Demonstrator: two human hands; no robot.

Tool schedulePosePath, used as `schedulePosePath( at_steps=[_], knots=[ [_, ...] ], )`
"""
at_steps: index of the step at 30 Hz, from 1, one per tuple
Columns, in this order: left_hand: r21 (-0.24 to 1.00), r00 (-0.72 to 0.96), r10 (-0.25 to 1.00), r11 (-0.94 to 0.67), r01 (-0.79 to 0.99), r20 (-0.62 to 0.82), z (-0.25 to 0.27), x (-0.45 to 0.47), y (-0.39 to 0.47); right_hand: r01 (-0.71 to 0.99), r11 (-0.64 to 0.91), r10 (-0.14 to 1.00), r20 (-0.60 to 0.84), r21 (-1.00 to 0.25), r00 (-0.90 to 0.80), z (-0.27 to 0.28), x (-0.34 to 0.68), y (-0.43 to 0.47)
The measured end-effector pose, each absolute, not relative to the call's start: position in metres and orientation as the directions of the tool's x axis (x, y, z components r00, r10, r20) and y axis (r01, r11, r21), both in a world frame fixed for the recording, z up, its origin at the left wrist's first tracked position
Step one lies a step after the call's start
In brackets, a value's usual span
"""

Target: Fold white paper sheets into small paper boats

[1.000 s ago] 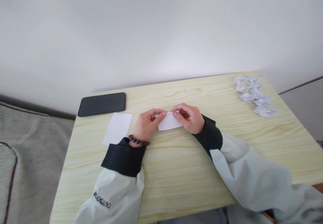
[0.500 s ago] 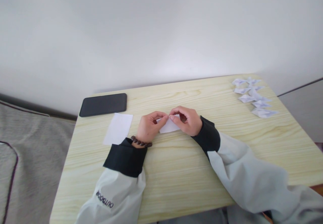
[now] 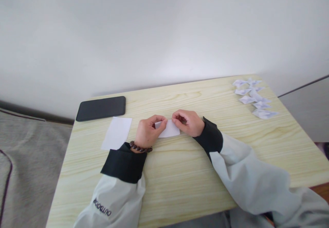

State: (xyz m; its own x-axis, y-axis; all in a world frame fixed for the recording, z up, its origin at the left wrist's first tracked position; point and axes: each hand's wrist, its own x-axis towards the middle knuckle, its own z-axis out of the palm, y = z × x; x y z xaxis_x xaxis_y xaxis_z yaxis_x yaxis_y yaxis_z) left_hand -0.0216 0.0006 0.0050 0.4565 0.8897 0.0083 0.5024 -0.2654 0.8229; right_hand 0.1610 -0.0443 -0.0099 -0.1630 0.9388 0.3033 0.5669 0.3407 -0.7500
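A small white piece of paper (image 3: 170,130) is held just over the middle of the table, its far edge between my two hands. My left hand (image 3: 150,130) pinches that edge with thumb and forefinger, covering the paper's left part. At the far right corner, my right hand (image 3: 189,122) pinches the paper the same way, with its other fingers curled in. Whether the paper is folded double I cannot make out. Left of my left hand lies a flat white sheet (image 3: 117,133), close to my black cuff.
A black phone (image 3: 101,108) lies at the table's far left. Several folded white paper shapes (image 3: 262,114) are grouped at the far right. The wood-grain table (image 3: 185,183) meets a white wall (image 3: 164,32) behind, and grey fabric (image 3: 33,173) lies off its left side.
My hands, close together at the middle of the paper's far edge before, have drawn apart along it, showing more of the paper between them. The whole view has shifted slightly.
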Motion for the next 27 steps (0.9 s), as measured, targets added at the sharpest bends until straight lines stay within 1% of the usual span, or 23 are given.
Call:
schedulePosePath(
  at_steps=[2, 5, 7, 9, 11, 13, 16, 21, 23, 25, 27],
  knots=[
    [0.809, 0.413, 0.911, -0.247, 0.534, 0.005, 0.005, -0.027, 0.004, 0.576, 0.334, 0.941, 0.295, -0.746, -0.165, -0.009, 0.168, -0.044],
    [0.792, 0.341, 0.939, -0.232, 0.564, 0.032, 0.005, -0.033, 0.009, 0.582, 0.288, 0.953, 0.285, -0.76, -0.099, -0.008, 0.175, -0.043],
    [0.793, 0.339, 0.94, -0.238, 0.561, 0.042, 0.005, -0.034, 0.01, 0.556, 0.265, 0.96, 0.273, -0.788, -0.07, -0.008, 0.175, -0.044],
    [0.805, 0.38, 0.924, -0.255, 0.535, 0.041, 0.004, -0.031, 0.008, 0.538, 0.278, 0.957, 0.275, -0.796, -0.086, -0.008, 0.172, -0.045],
    [0.821, 0.426, 0.903, -0.28, 0.497, 0.05, 0.003, -0.026, 0.005, 0.561, 0.325, 0.944, 0.292, -0.762, -0.152, -0.009, 0.168, -0.047],
    [0.827, 0.457, 0.888, -0.299, 0.476, 0.058, 0.003, -0.021, 0.001, 0.608, 0.38, 0.924, 0.315, -0.697, -0.217, -0.01, 0.164, -0.047],
    [0.818, 0.477, 0.876, -0.324, 0.475, 0.069, 0.003, -0.016, -0.002, 0.643, 0.443, 0.894, 0.364, -0.624, -0.263, -0.013, 0.161, -0.047],
    [0.786, 0.469, 0.877, -0.361, 0.501, 0.104, 0.005, -0.019, -0.003, 0.628, 0.498, 0.86, 0.433, -0.598, -0.27, -0.015, 0.161, -0.045],
    [0.799, 0.455, 0.888, -0.317, 0.511, 0.062, 0.005, -0.022, -0.002, 0.628, 0.498, 0.859, 0.437, -0.597, -0.265, -0.014, 0.164, -0.045],
    [0.843, 0.427, 0.904, -0.221, 0.491, -0.012, 0.003, -0.027, 0.0, 0.636, 0.48, 0.869, 0.43, -0.605, -0.246, -0.012, 0.17, -0.044],
    [0.912, 0.402, 0.912, -0.096, 0.398, -0.079, 0.0, -0.031, 0.002, 0.65, 0.431, 0.89, 0.412, -0.626, -0.193, -0.01, 0.178, -0.043]
  ],
)
